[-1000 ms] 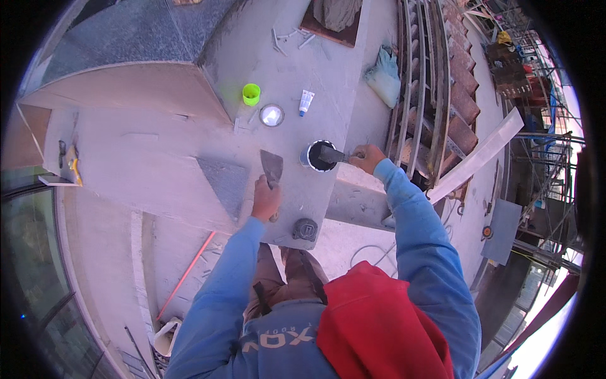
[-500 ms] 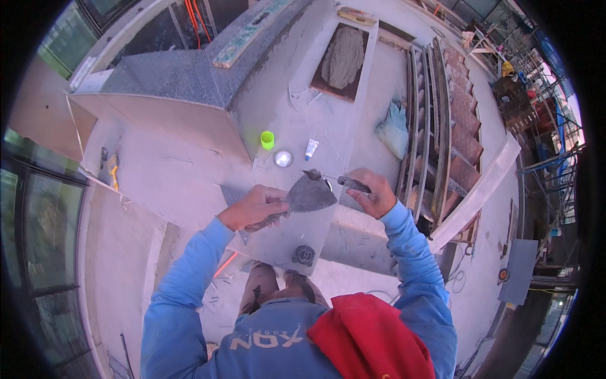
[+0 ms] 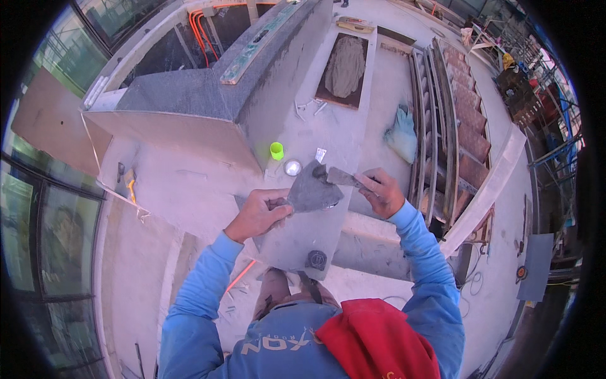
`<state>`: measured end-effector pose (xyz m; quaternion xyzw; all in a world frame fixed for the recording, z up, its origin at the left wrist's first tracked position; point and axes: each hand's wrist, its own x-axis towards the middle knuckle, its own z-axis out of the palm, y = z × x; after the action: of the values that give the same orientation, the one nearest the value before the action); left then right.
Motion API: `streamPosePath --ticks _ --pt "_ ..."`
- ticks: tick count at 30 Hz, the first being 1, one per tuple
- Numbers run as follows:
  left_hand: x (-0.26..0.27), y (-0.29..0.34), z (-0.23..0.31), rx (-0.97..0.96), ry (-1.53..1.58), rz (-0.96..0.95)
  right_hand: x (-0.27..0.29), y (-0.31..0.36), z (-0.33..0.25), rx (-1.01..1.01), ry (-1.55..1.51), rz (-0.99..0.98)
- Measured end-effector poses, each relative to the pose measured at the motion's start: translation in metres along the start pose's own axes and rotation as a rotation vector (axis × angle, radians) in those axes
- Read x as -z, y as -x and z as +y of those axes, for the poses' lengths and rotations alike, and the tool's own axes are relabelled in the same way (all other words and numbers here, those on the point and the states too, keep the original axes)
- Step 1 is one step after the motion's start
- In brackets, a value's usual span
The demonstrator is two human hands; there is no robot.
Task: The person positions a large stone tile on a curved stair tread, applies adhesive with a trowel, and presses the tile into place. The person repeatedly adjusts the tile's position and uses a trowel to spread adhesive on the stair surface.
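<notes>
Paste, dark and thick-looking (image 3: 320,172), lies on the far right part of the wide, flared grey metal scraper (image 3: 312,191). The scraper is raised in front of the person, over the pale grey slab-like surface (image 3: 291,242). The left hand (image 3: 257,213) grips it from the left, fingers closed around the handle end. The right hand (image 3: 383,191) grasps the narrow grey flat-bladed spatula (image 3: 343,178), whose tip points left and appears to meet the paste; exact contact cannot be confirmed.

Step in hand, as judged: loading or working the paste on the broad blade with the narrow one. The next move would call for a level, steady scraper and a low-angled spatula stroke, so that the paste is gathered and none falls over the edge.

On the surface beyond the scraper: a round, shiny silver lid-like disc (image 3: 292,167), a yellow-green plastic cup (image 3: 276,151) to its far left, and a small white tube (image 3: 320,154) to its far right (partly masked by the raised blade). Near the person, at the surface's near end, sits a round black tape-measure-like object (image 3: 316,259). Farther off, a grey mortar heap (image 3: 346,66) rests on a reddish-brown rectangular board (image 3: 353,102).
</notes>
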<state>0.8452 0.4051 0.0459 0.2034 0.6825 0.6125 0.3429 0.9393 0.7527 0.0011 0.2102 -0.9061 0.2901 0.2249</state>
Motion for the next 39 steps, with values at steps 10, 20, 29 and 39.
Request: streamPosePath --ticks 10,20,29,39 --pt "0.054 0.029 -0.08 0.111 0.016 0.228 -0.089 0.026 0.045 -0.689 0.323 -0.679" --pt "0.101 0.068 -0.154 0.249 0.022 0.301 -0.262 -0.002 0.123 -0.793 0.551 -0.949" --pt "0.123 0.073 -0.161 0.328 0.094 0.325 -0.272 0.006 0.148 -0.82 0.44 -1.124" --pt "0.081 0.073 -0.165 0.368 0.092 0.294 -0.25 0.0 0.146 -0.931 0.336 -1.053"
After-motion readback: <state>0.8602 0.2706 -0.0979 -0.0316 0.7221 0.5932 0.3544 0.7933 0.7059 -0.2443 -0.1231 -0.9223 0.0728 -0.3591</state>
